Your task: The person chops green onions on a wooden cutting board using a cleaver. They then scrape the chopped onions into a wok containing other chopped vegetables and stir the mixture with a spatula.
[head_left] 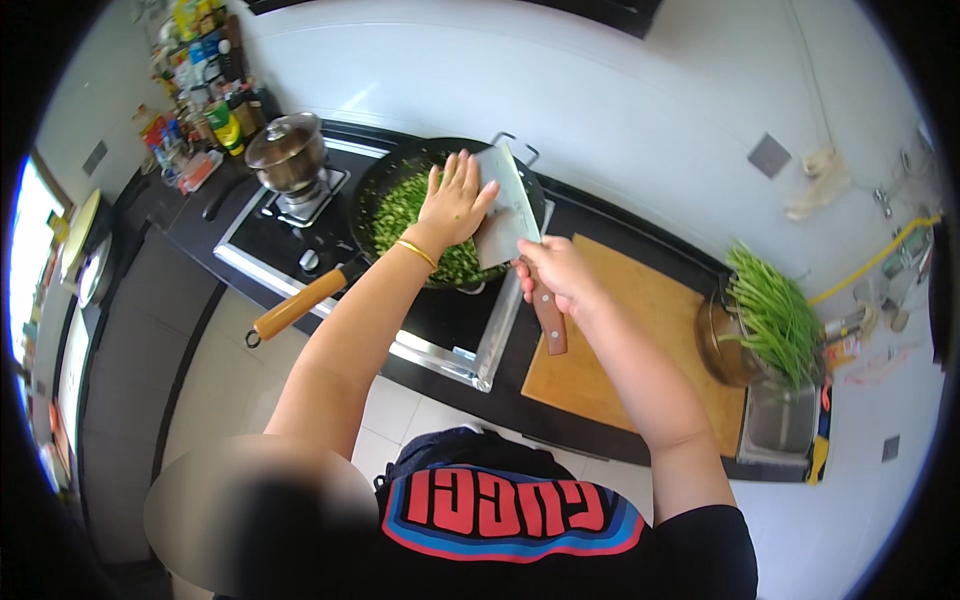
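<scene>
My right hand (560,272) grips a cleaver (508,208) where its brown wooden handle meets the blade. The broad blade is tilted over the right side of a black wok (365,190). Chopped green vegetables (398,212) lie in the wok, partly hidden by my left arm and the blade. My left hand (456,203) is open with its fingers stretched out, over the wok and beside the blade's left edge. Whether its palm touches the blade or the greens I cannot tell. The wok's long wooden handle (300,305) points toward the lower left.
A lidded steel pot (287,155) stands on the left burner of the stove (410,345). Bottles and jars (225,125) crowd the back left corner. To the right lie a wooden cutting board (620,340), a brown pot (722,340), long green stalks (775,310) and a metal container (780,420).
</scene>
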`<state>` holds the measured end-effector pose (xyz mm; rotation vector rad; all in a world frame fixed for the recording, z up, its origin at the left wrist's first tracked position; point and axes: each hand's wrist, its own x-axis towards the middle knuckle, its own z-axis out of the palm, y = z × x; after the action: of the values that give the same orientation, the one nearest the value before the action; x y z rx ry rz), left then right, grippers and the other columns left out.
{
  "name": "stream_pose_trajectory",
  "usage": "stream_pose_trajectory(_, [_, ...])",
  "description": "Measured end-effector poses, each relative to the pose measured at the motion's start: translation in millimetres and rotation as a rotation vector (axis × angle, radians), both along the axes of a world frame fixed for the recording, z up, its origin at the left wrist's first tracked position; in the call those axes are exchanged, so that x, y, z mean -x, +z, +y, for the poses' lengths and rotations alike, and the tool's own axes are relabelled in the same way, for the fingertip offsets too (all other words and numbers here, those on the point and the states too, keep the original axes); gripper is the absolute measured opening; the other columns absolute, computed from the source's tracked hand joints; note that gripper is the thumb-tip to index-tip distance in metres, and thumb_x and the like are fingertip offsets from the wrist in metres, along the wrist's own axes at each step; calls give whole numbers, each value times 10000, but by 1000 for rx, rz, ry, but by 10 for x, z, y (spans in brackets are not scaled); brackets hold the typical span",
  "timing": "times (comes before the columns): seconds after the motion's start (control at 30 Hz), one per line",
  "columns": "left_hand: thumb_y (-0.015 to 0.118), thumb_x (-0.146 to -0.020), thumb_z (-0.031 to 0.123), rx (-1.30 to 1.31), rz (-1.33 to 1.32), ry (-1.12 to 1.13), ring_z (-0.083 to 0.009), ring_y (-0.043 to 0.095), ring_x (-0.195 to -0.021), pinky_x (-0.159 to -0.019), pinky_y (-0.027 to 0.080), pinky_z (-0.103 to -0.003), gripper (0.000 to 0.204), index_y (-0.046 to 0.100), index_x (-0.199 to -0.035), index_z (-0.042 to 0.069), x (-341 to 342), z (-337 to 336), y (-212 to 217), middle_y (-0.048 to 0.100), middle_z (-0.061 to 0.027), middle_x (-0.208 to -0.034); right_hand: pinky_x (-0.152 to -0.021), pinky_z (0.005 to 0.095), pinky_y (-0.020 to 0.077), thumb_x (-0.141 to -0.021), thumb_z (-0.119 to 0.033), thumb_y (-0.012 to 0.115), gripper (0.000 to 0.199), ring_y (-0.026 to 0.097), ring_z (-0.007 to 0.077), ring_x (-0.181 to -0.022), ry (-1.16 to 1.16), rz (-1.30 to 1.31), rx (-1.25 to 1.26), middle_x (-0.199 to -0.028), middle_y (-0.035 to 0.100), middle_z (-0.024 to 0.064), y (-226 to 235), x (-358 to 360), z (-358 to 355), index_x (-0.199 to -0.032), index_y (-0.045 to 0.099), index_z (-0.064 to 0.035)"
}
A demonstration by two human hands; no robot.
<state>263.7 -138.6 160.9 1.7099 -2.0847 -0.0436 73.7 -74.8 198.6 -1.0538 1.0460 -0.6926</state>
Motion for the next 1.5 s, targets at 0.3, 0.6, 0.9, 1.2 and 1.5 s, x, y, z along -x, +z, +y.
stream_pose_trajectory(0.3, [257, -935, 406, 142, 74, -159, -308, 136, -1356, -1101, 112, -405, 631, 179, -1380, -34, -460, 193, -71, 161, -197, -1452, -384, 288, 428, -879, -187, 495, 224, 471, 122, -422, -10, 47, 15, -594, 500, 48, -216, -396, -140, -757, 498, 1])
stream_pose_trajectory(0.6, [217, -950, 405, 20, 82, -133, -293, 136, -1357, -1102, 112, -397, 600, 206, -1383, -10, -487, 187, -63, 170, -194, -1450, -383, 296, 419, -870, -175, 490, 205, 476, 124, -429, -57, 68, 50, -596, 500, 48, -183, -339, -200, -768, 498, 2])
stream_pose_trajectory(0.9, [448, -902, 272, -23, 161, -170, -308, 572, -981, -858, 450, -357, 399, 508, -1144, -39, -839, 6, -140, 557, -235, -1106, -377, 291, 419, -874, -186, 517, 216, 472, 119, -414, -73, 25, 44, -592, 501, 47, -106, -124, -181, -773, 492, 2])
stream_pose_trajectory(1.2, [427, -937, 338, -554, 1711, 29, -210, 569, -782, -727, 487, -285, 439, 498, -1129, -50, -782, -20, 6, 546, -132, -974, -388, 272, 424, -885, -211, 526, 226, 476, 99, -427, -54, 16, 87, -582, 505, 27, -29, 127, -163, -808, 507, 1])
stream_pose_trajectory(1.5, [413, -904, 386, -409, 925, 47, -286, 412, -1209, -928, 370, -391, 493, 519, -1211, 15, -854, -205, -159, 524, -143, -1239, -370, 271, 407, -880, -211, 515, 236, 465, 105, -414, -75, 32, 127, -560, 501, 34, -29, 445, -111, -748, 511, -15])
